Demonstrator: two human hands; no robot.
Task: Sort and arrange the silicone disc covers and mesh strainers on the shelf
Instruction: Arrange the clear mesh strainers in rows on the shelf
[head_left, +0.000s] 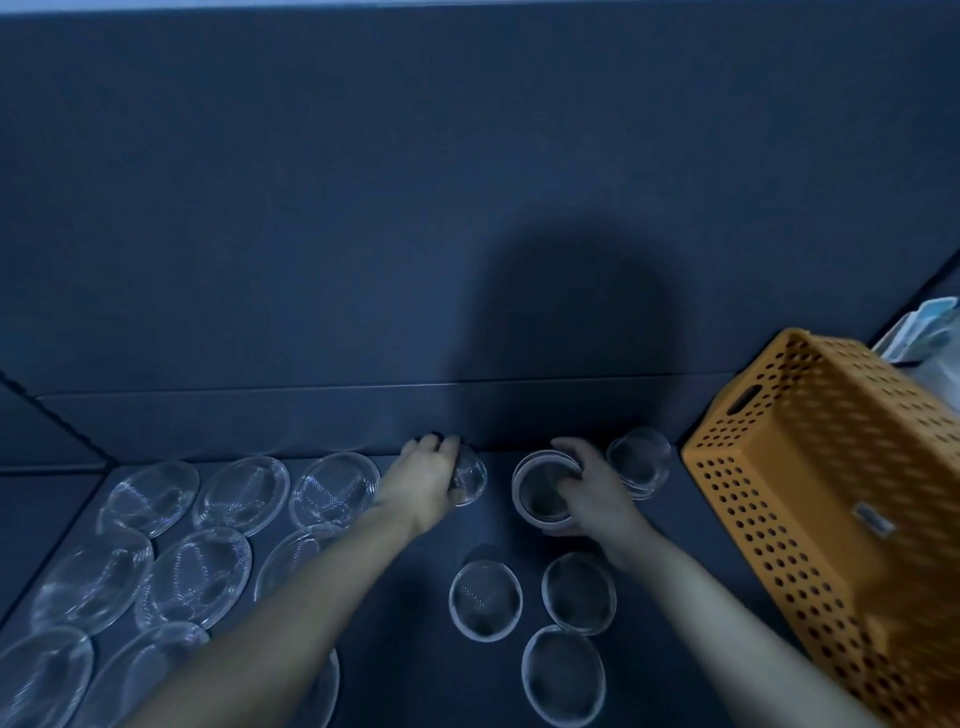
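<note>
Several large clear discs (244, 493) lie flat on the dark shelf (415, 649) at the left, packed edge to edge in rows, with an orange perforated basket (831, 519) tilted at the right. Being round, they have no long axis; each lies face up. They look thin, light and floppy, likely slick on top, so a pinch at the rim or a slide off the shelf edge should serve better than a press from above.

Smaller discs (485, 600) sit in a loose group in front of the hands, apart from the large ones, with one more (639, 467) by the back wall.

The right hand (592, 499) has its fingers curled round the rim of a small stack or cup-shaped piece (543, 491), opening upward; whether it is a strainer cannot be told. The left hand (421, 483) rests palm down, fingers closed over a small domed piece (470, 480) near the back wall.
</note>
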